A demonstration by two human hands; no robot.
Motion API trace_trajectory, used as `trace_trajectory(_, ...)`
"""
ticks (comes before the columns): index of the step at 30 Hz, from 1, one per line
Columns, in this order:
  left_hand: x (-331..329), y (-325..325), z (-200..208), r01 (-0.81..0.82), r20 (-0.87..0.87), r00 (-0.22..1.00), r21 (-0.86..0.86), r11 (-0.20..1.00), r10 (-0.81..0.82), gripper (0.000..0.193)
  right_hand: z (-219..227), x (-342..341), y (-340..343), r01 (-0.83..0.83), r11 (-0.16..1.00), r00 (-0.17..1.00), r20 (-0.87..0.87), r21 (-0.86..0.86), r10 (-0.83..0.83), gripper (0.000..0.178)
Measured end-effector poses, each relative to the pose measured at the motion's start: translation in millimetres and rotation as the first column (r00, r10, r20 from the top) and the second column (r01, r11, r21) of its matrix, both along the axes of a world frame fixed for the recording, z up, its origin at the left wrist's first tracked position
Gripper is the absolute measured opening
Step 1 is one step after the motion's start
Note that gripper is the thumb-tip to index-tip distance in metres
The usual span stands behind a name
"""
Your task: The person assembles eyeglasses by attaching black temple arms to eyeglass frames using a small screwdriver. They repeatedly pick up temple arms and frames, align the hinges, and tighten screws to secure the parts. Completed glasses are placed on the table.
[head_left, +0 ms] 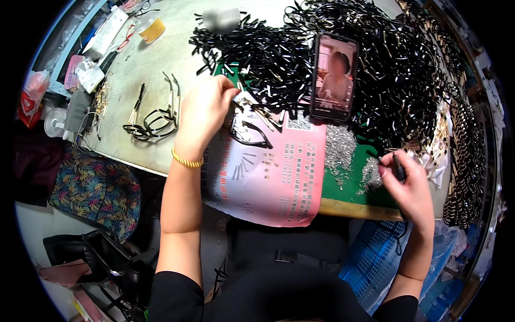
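Note:
My left hand (212, 102) is closed in a pinch at the upper end of a black eyeglass frame (252, 135), over a printed pink-and-white sheet (268, 198). Gold-coloured metal and a small white piece show beside the fingertips; the exact grip is partly hidden. To the right, my right hand (410, 180) grips a slim black-handled tool (399, 167) above the heaps of tiny silvery metal parts (371, 173) on a green mat (338, 194). Several small loose parts (270, 161) lie on the sheet below the frame.
A large heap of black eyeglass temples (263, 59) covers the back. A phone (333, 78) showing a person stands against it. More glasses frames (153, 123) lie at left, near a yellow-labelled tub (150, 28). A small white fan (54, 122) is beyond the table's left edge.

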State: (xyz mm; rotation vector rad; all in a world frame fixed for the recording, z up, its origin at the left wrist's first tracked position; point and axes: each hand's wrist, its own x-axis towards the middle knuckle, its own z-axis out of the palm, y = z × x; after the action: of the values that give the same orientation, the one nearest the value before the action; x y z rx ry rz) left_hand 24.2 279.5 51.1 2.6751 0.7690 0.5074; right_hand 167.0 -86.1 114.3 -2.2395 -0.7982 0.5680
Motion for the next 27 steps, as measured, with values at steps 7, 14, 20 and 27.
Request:
trace_trajectory(7,37,25,-10,0.016,-0.273,0.958,-0.256,0.967,-0.088,0.034,-5,-34,-36,0.061,0.995,0.967,-0.251,0.076,-0.040,0.013)
trace_trajectory(14,7,3,-3,0.222,0.478,0.861,-0.661,0.716,0.174,0.023,-10,-37,-54,0.068,0.988,0.950,-0.311,0.142,-0.021,0.013)
trace_trajectory(20,-26,-159,23,0.571,0.363,0.818,-0.426,0.702,-0.446,0.033,-14,-50,-41,-0.161,0.950,0.947,-0.228,0.269,0.225,0.020)
trace_trajectory(27,-38,-204,1,0.611,0.407,0.788,-0.421,0.671,-0.462,0.025,-13,-58,-48,-0.094,0.969,0.966,-0.216,0.227,0.144,0.014)
